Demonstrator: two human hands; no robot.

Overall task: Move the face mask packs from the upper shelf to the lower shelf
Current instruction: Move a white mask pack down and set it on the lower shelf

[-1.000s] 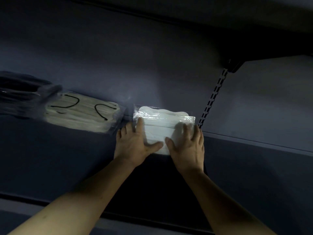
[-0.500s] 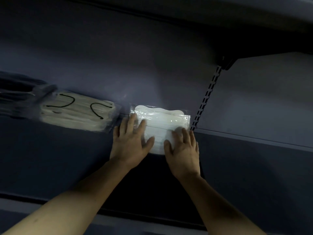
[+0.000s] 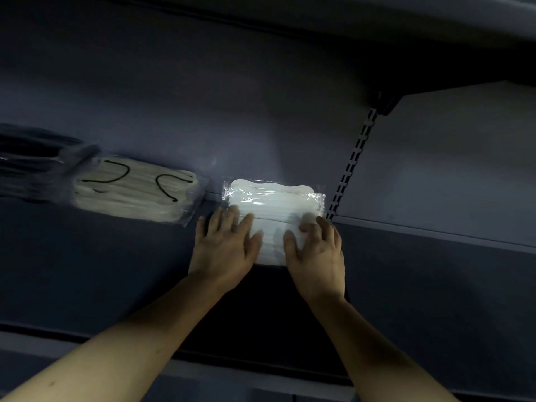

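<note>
Two hands on a white mask pack at the back of a dark shelf

The left hand (image 3: 224,250) and right hand (image 3: 316,256) lie flat, fingers straight, on the white mask pack (image 3: 275,204), which leans against the back wall (image 3: 261,97). To its left lies a cream mask pack (image 3: 136,192) with black ear loops, then a dark pack (image 3: 32,166), blurred. A slotted rail (image 3: 352,166) stands just right of the white pack.

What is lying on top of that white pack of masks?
Both hands lie on the white mask pack: the left hand flat, the right hand with fingers bent. They cover its near corners, so what is there cannot be seen.
</note>
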